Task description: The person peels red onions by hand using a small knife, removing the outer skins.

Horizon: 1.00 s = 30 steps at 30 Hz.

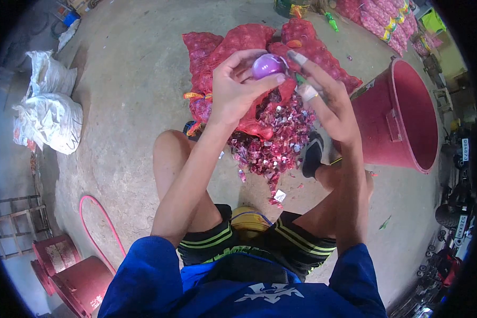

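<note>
A shiny purple onion [266,67] is gripped between the thumb and fingers of my left hand [232,89], raised in front of me. Close on its right is my right hand [329,102], with curled fingers and pale wrappings on some fingertips. A small green bit shows between its thumb and fingers, but I cannot make out what it is. Below both hands, a heap of dry onion skins [270,152] lies on the floor between my legs. Red mesh sacks full of onions [241,45] lie just behind the heap.
A big dark-red tub [373,124] stands at right. White sacks [53,119] sit at left, with red containers [85,283] and a pink hoop [103,214] at lower left. More onion sacks [373,18] lie at the far right. Toy-like vehicles or motorbikes line the right edge.
</note>
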Motion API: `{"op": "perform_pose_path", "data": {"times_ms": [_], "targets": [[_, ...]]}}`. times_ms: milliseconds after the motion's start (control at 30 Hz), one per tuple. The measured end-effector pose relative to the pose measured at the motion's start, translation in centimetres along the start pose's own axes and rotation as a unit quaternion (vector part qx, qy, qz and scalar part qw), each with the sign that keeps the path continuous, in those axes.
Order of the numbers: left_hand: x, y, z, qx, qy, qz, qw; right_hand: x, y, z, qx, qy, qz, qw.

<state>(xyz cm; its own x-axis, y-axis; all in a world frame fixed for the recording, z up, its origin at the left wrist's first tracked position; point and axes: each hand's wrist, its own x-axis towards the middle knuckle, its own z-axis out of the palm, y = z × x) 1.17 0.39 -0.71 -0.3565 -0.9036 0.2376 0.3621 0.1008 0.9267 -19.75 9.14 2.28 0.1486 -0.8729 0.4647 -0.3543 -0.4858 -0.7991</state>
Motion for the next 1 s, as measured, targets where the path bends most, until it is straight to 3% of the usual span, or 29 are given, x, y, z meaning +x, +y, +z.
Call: {"op": "perform_pose_path", "data": {"times_ms": [267, 367, 433, 533, 600, 700, 800, 900, 1000], "targets": [[-0.1, 0.3, 0.1, 0.034, -0.021, 0.003, 0.999, 0.4, -0.2, -0.6, -0.094, -0.037, -0.005, 0.995], [0.1, 0.0, 0.0, 0.0, -0.039, 0.004, 0.999, 0.4, -0.8, -0.4, -0.089, -0.056, 0.052, 0.993], [-0.1, 0.8, 0.2, -0.015, -0.053, 0.001, 0.998, 0.3, 0.5, 0.1, -0.058, 0.042, 0.066, 0.995], [-0.1, 0.5, 1.1, -0.064, -0.06, 0.008, 0.996, 0.3, 1.4, 0.7, 0.052, 0.074, 0.079, 0.993], [-0.1, 0.0, 1.1, -0.095, -0.048, 0.021, 0.994, 0.1, 0.8, 0.7, 0.061, 0.061, 0.12, 0.989], [0.2, -0.7, 1.0, -0.127, -0.032, -0.049, 0.99, 0.3, 0.4, 1.2, 0.028, 0.033, 0.095, 0.995], [0.3, -0.9, 1.1, -0.112, -0.032, -0.052, 0.992, 0.5, 2.3, 1.2, 0.034, 0.086, 0.086, 0.992], [0.2, -0.3, 1.3, -0.144, -0.023, -0.051, 0.988, 1.0, 2.6, 0.3, 0.125, 0.176, 0.203, 0.955], [0.2, -0.2, 0.9, -0.143, -0.026, -0.003, 0.989, 0.7, 6.2, -1.1, 0.062, 0.148, 0.211, 0.964]]}}
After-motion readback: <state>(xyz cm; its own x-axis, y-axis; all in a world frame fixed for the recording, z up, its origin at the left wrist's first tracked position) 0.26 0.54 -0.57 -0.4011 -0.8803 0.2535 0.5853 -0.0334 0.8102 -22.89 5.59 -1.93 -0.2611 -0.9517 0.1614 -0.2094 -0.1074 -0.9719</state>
